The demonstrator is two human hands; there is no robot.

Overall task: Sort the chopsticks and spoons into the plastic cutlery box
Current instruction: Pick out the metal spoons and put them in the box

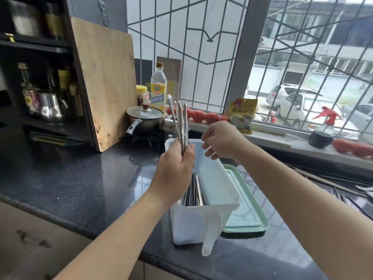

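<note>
My left hand [174,168] grips upright metal chopsticks [180,120] over the cutlery box [218,190]; my right hand [221,139] hovers loosely curled, empty.

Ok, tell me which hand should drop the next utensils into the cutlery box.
Left. The left hand already grips the metal utensils upright above the cutlery box; the right hand looks empty.

lower ends of held metal chopsticks [180,120] hidden behind left hand [175,168], right hand [221,139] fingertips blurred
</note>
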